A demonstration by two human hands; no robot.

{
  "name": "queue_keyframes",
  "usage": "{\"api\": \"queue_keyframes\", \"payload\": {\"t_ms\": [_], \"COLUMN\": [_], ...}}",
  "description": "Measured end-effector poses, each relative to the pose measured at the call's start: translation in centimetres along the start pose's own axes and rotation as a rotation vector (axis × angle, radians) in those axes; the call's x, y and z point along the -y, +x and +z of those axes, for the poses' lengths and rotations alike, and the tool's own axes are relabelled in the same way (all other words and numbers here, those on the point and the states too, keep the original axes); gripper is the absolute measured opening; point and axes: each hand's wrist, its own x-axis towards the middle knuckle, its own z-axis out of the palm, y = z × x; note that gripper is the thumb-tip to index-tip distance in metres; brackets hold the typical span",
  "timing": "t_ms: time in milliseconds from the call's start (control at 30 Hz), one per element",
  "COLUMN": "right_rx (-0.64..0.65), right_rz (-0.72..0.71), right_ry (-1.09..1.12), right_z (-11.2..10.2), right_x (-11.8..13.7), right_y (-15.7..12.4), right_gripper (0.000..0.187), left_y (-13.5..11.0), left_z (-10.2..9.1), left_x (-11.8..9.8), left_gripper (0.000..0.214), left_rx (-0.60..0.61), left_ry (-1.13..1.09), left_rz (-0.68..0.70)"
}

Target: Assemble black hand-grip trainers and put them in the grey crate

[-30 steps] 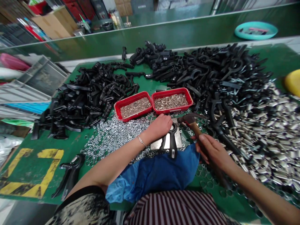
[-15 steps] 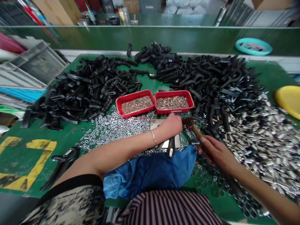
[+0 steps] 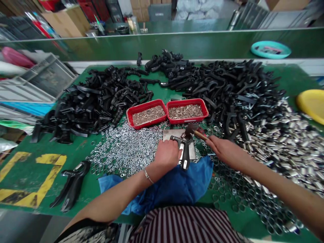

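Note:
My left hand (image 3: 167, 152) is closed round one handle of a black two-handled plier-like tool (image 3: 186, 153), which lies over a flat metal plate (image 3: 168, 134). My right hand (image 3: 221, 146) grips the wooden handle of a hammer (image 3: 199, 135). The hammer's dark head is right at the tool's upper end; whether they touch I cannot tell. A blue cloth (image 3: 174, 189) lies in front of the plate. Left of my left forearm is another black two-handled tool (image 3: 74, 185).
Two red trays (image 3: 146, 125) of small metal pins stand behind the plate. Loose nuts (image 3: 126, 145) spread to its left. Black handle parts (image 3: 101, 98) are heaped left, back and right. Metal sleeves (image 3: 283, 145) and rings (image 3: 265, 209) cover the right side, near a yellow dish (image 3: 311, 104).
My left hand has moved from beside the hammer head down and left onto the black tool's handle. The hammer has shifted left, its head now over the plate.

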Motion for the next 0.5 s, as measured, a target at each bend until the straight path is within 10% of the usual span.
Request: {"api": "queue_keyframes", "payload": {"t_ms": [500], "right_rx": [0.125], "right_rz": [-0.08], "right_ry": [-0.157], "right_z": [1.5], "right_x": [-2.5], "right_y": [-1.5], "right_gripper": [0.047], "left_y": [0.9], "left_z": [0.1], "left_x": [-0.5], "left_gripper": [0.021], "left_rx": [0.031], "left_ry": [-0.113], "left_rz": [-0.014]}}
